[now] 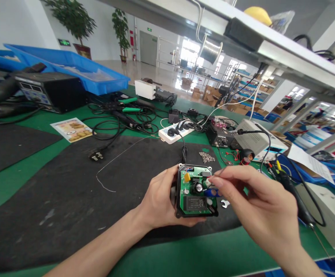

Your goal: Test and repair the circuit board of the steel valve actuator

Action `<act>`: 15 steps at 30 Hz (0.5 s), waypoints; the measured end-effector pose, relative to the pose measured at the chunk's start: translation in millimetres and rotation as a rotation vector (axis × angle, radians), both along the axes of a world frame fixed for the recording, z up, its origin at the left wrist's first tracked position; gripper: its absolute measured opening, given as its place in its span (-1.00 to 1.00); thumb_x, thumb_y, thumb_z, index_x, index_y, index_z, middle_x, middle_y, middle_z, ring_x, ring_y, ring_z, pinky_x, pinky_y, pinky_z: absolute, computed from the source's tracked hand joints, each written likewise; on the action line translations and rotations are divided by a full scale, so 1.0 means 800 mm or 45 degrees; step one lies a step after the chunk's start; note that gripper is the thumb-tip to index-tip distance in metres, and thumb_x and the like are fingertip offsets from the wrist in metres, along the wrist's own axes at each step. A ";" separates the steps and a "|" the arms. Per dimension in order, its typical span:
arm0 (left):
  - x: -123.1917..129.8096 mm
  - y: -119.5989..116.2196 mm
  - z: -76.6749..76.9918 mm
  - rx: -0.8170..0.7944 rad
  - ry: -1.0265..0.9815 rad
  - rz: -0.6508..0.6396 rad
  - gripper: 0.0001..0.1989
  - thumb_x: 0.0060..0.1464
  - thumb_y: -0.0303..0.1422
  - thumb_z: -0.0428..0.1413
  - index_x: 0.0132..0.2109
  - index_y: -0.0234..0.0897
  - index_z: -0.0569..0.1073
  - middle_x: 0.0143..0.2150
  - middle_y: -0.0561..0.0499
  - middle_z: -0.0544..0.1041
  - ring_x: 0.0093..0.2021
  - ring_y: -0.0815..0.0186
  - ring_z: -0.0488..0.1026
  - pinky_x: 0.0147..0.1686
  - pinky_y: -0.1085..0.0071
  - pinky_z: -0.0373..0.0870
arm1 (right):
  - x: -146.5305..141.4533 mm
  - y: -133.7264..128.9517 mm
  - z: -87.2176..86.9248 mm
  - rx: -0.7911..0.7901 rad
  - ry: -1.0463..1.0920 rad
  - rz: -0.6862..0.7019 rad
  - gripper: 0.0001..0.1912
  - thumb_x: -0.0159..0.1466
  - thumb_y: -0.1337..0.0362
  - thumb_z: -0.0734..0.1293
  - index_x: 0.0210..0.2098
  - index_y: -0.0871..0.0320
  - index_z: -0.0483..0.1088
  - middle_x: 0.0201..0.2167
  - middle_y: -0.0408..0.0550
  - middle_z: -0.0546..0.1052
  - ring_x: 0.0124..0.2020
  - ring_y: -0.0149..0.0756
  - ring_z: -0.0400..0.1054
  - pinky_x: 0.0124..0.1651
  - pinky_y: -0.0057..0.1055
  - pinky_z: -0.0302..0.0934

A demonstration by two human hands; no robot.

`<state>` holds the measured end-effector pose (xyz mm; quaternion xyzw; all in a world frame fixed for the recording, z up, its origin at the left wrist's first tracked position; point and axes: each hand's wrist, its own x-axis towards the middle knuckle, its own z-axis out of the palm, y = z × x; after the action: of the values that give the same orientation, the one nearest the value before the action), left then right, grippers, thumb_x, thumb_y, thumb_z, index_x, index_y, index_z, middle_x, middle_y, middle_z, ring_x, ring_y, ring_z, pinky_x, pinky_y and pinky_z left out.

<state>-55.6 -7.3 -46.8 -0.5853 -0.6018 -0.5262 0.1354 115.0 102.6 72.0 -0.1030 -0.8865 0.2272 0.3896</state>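
Observation:
My left hand (158,196) is wrapped around a black square housing (181,212) and holds it above the dark mat. Inside the housing faces up a green circuit board (189,184) with a yellow part, a round capacitor, blue cylinders and a black block. Over the board's right side, my right hand (260,207) pinches thumb and forefinger together at a small white piece (208,183). What exactly sits between those fingertips is too small to make out. A small open-ended wrench (224,204) lies behind the right fingers, and a pile of small metal nuts (206,157) lies beyond the housing.
A white power strip (175,134) with plugs stands ahead, beside tangled black cables (109,129). A thin wire (98,177) and a loose plug (96,154) lie on the mat. To the right are a soldering iron (296,198) and bench instruments; blue bins (104,82) stand back left.

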 end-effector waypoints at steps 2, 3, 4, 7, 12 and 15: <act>0.000 0.000 0.001 0.013 0.009 0.006 0.10 -0.30 0.16 0.41 0.28 -0.28 0.19 -0.03 -0.17 0.59 -0.12 0.01 0.64 -0.08 0.15 0.63 | -0.014 0.009 0.013 -0.187 -0.129 0.029 -0.99 0.31 0.30 0.45 -0.27 0.08 0.56 -0.40 -0.20 0.60 -0.43 -0.42 0.42 -0.42 -0.51 0.27; 0.001 0.001 0.001 0.020 0.014 0.006 0.10 -0.31 0.16 0.41 0.27 -0.29 0.19 -0.04 -0.16 0.59 -0.12 0.02 0.64 -0.08 0.15 0.63 | -0.020 0.014 0.019 -0.271 -0.196 0.057 -0.94 0.32 0.26 0.44 -0.29 0.10 0.55 -0.42 -0.19 0.57 -0.45 -0.41 0.38 -0.44 -0.50 0.23; 0.001 0.001 0.003 0.029 0.020 0.007 0.10 -0.31 0.17 0.41 0.27 -0.29 0.20 -0.05 -0.16 0.59 -0.12 0.02 0.64 -0.09 0.16 0.63 | -0.026 0.020 0.023 -0.338 -0.263 0.090 -0.89 0.33 0.22 0.44 -0.31 0.11 0.54 -0.43 -0.18 0.55 -0.46 -0.41 0.34 -0.46 -0.48 0.20; 0.001 0.001 0.005 0.046 0.040 0.021 0.10 -0.32 0.17 0.41 0.26 -0.29 0.20 -0.07 -0.15 0.60 -0.13 0.03 0.65 -0.11 0.17 0.64 | -0.043 0.037 0.028 -0.458 -0.467 0.182 -0.81 0.33 0.15 0.42 -0.34 0.14 0.53 -0.42 -0.17 0.52 -0.45 -0.41 0.29 -0.45 -0.47 0.15; 0.001 0.001 0.004 0.030 0.038 0.021 0.10 -0.31 0.17 0.40 0.26 -0.30 0.20 -0.05 -0.18 0.59 -0.11 0.01 0.64 -0.09 0.16 0.64 | -0.059 0.051 0.022 -0.661 -0.697 0.291 -0.80 0.33 0.17 0.39 -0.35 0.16 0.52 -0.47 -0.20 0.48 -0.45 -0.41 0.28 -0.43 -0.49 0.15; 0.000 0.001 0.002 0.030 0.029 0.010 0.09 -0.31 0.18 0.40 0.25 -0.30 0.20 -0.05 -0.18 0.60 -0.11 0.02 0.65 -0.09 0.15 0.64 | -0.059 0.050 0.021 -0.699 -0.696 0.274 -0.78 0.33 0.15 0.39 -0.33 0.18 0.53 -0.47 -0.19 0.47 -0.46 -0.42 0.27 -0.44 -0.49 0.14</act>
<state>-55.3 -6.6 -45.2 -0.5871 -0.5964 -0.5260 0.1513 67.6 142.7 88.5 -0.1667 -0.8696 0.4593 0.0712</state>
